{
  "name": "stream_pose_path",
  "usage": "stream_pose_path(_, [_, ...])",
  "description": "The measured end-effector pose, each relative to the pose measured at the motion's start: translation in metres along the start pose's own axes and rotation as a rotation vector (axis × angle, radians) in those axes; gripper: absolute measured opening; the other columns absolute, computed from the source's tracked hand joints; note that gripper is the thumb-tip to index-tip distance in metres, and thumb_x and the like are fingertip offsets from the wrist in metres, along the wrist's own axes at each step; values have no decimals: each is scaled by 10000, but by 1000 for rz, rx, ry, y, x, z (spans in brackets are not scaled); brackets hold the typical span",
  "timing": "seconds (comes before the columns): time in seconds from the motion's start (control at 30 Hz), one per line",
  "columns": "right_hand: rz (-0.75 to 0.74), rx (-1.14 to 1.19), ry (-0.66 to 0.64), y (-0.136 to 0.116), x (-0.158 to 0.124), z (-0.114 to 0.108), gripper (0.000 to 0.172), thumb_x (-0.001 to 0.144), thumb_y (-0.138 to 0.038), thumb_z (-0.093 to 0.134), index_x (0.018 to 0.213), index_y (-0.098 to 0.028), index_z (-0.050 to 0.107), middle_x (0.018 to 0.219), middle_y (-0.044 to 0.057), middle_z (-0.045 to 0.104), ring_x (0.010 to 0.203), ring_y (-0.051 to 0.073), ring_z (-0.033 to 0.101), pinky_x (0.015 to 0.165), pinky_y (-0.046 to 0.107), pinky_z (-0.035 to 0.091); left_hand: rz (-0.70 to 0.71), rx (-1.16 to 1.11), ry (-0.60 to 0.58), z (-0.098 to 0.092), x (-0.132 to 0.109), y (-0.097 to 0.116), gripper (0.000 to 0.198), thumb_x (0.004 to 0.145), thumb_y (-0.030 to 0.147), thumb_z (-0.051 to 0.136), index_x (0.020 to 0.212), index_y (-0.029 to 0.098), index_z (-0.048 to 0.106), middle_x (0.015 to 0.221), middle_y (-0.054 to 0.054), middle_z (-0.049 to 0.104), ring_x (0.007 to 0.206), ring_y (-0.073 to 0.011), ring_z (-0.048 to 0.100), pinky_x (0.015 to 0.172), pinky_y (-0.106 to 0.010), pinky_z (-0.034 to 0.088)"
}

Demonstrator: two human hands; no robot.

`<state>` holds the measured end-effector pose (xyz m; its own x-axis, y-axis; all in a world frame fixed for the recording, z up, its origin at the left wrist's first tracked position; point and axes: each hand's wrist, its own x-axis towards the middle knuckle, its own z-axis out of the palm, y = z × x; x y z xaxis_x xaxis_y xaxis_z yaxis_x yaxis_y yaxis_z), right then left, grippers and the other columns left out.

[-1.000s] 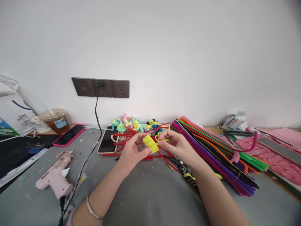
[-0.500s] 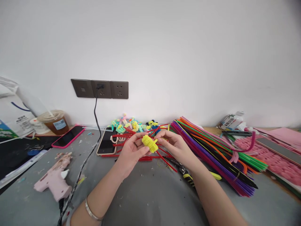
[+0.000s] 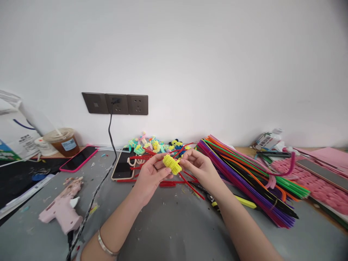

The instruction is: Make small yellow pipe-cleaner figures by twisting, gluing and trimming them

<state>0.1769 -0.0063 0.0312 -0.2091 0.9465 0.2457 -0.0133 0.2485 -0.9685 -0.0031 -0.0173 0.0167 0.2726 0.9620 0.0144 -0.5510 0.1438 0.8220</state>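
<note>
A bright yellow coil of wound pipe cleaner (image 3: 172, 165) is held up over the middle of the table. Thumb and fingers of my left hand (image 3: 149, 179) grip it from the left and below. At its right end, my right hand (image 3: 202, 170) pinches with thumb and forefinger, apparently on the coil's short loose end; the fingertips partly hide that spot. Red pipe cleaners (image 3: 193, 187) lie spread on the table behind and beneath both hands. Yellow-and-black pliers (image 3: 246, 202) rest under my right forearm, which covers part of them.
On the right lies a thick bundle of coloured pipe cleaners (image 3: 236, 181). Small fuzzy figures (image 3: 154, 144) sit by the wall. A phone (image 3: 121, 167), a pink-edged phone (image 3: 78, 159), a pink glue gun (image 3: 63, 210), its black cord (image 3: 100, 185) and a drink cup (image 3: 63, 142) stand left.
The yellow coil has shifted slightly up and left with my left hand. My right hand has turned a little, and its forearm now hides more of the pliers.
</note>
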Motion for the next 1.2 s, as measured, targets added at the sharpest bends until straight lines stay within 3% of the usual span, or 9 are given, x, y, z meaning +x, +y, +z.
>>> stream_pose_path(0.3, [3,-29,24,-3,-2,13,369,783,-536,691,746,-202,540,659,-10,557,587,131,494,548,256,399,-14,-52,54,-2,2,-1,436,650,184,850,1039,183,654,923,-30,736,784,-130,681,640,-209,549])
stream_pose_path(0.5, [17,-31,4,-2,-4,21,385,791,-565,665,763,-216,505,633,-21,549,560,136,517,552,264,436,29,-38,82,1,3,-1,465,603,217,879,997,174,636,797,8,689,686,-97,609,587,-191,480])
stream_pose_path(0.83, [6,18,-4,10,-5,33,340,809,-522,655,808,-212,514,716,10,625,585,138,552,598,284,478,166,28,94,0,3,-6,400,692,231,822,1011,193,584,900,-22,729,814,-150,675,731,-269,536])
stream_pose_path(1.2, [59,-139,-28,11,-10,42,295,816,-471,638,847,-182,585,686,11,581,604,144,520,544,256,406,356,175,349,-7,7,-3,387,688,231,814,984,209,566,1050,-55,722,1057,-211,679,941,-325,517])
